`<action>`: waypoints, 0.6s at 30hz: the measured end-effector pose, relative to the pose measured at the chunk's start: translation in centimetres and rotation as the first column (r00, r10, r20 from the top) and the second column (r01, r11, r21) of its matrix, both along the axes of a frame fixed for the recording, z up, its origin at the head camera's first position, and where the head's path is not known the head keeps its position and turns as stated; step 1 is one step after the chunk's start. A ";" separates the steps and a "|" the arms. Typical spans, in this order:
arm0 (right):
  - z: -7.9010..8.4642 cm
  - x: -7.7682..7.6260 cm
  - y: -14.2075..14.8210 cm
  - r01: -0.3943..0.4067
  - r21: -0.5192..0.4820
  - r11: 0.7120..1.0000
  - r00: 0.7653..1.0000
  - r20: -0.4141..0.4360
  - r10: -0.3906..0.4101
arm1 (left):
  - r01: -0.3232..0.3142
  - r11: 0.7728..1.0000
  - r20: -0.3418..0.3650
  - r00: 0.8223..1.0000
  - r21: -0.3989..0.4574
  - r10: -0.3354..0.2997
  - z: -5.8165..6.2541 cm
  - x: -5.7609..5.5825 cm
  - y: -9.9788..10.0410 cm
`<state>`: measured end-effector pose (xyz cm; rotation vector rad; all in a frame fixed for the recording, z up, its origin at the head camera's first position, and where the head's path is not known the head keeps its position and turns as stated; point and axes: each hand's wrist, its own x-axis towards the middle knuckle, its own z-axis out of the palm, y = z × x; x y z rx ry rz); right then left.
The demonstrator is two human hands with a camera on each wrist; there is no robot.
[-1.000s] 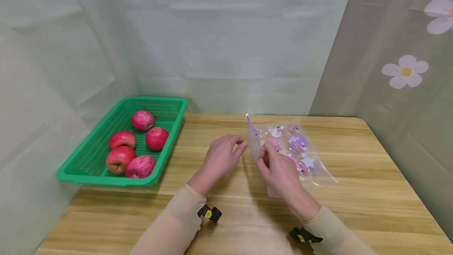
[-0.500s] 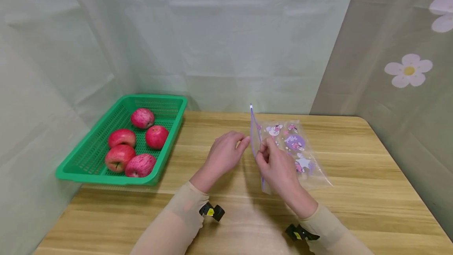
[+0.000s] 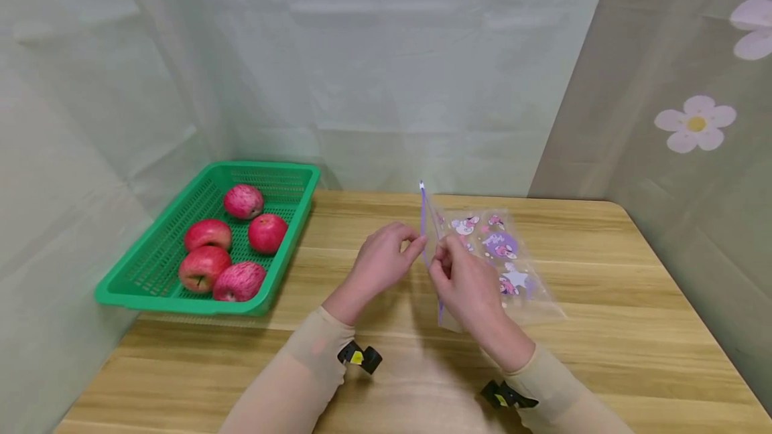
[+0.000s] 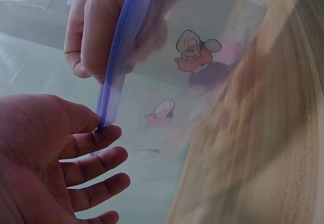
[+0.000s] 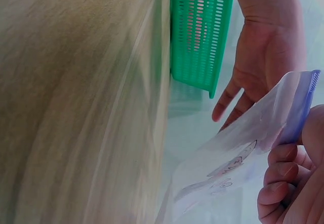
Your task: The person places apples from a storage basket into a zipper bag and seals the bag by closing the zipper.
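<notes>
A clear zip bag [image 3: 523, 297] with pink and purple cartoon prints lies partly on the table, its purple zipper edge [image 3: 423, 209] raised to the left. My right hand [image 3: 473, 286] pinches the bag near the middle of that edge, fingers curled in. From the other side my left hand [image 3: 382, 260] pinches the zipper strip [image 4: 115, 57] between thumb and index finger, as the left wrist view shows. Its other fingers spread loosely below. In the right wrist view the bag [image 5: 238, 158] slants away from my right fingers and partly covers my left hand [image 5: 266, 57].
To the left, a green plastic basket [image 3: 292, 240] holds several red apples [image 3: 206, 268]. Both stand on a wooden table [image 3: 386, 367]. Pale cloth [image 3: 386, 86] hangs behind and at the sides, with printed flowers [image 3: 695, 124] on the right.
My right hand has moved slightly left, and the zipper edge has risen. Where a gap stood before, my left fingertips now meet the zipper strip. Basket and apples stay put.
</notes>
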<state>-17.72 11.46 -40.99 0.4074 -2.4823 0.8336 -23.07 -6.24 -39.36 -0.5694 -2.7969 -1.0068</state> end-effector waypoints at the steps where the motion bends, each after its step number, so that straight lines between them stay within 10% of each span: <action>1: 0.1 0.0 0.0 -0.003 0.001 1.000 1.000 0.000 0.003 | -0.001 1.000 -0.005 1.000 0.001 0.001 0.0 0.0 0.0; 11: 1.5 -0.1 0.8 -0.062 0.088 0.994 0.992 0.112 0.052 | -0.033 0.999 -0.016 0.999 0.035 0.033 0.5 0.1 -0.6; 18: 3.1 -0.4 3.4 -0.257 0.200 0.946 0.958 0.182 0.221 | -0.038 0.999 -0.009 0.999 0.037 0.039 0.9 -0.1 -1.0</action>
